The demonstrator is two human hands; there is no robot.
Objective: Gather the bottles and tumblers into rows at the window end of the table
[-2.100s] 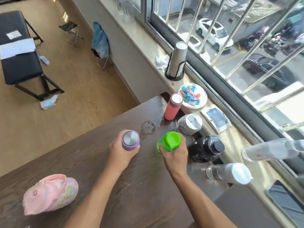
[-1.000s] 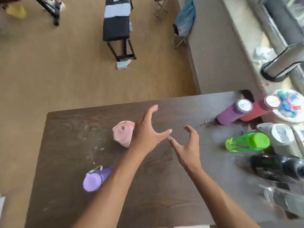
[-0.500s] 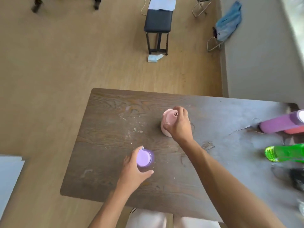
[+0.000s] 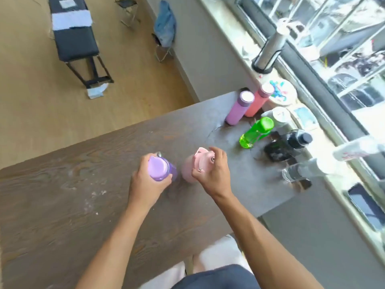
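Note:
My left hand (image 4: 145,184) grips a lilac bottle (image 4: 159,168) by its top, mid-table. Right beside it my right hand (image 4: 212,174) holds a pink tumbler (image 4: 192,165) by its lid. At the window end of the dark wooden table (image 4: 62,205) stand a purple flask (image 4: 239,108), a red flask (image 4: 258,103), a green bottle (image 4: 255,132), a white-lidded tumbler (image 4: 280,116), a black bottle (image 4: 287,146) and a clear bottle (image 4: 302,171).
On the windowsill are a plate of coloured bits (image 4: 281,94), a cup holder (image 4: 268,53), a small device (image 4: 306,118) and a phone (image 4: 366,205). A clear bottle (image 4: 358,150) lies near the sill. A black bench (image 4: 75,38) and a folding stool with blue cloth (image 4: 165,28) stand on the floor.
Both hands, holding the lilac bottle and the pink tumbler, have moved together toward the window end. The view has swung right, bringing the window and standing bottles back in.

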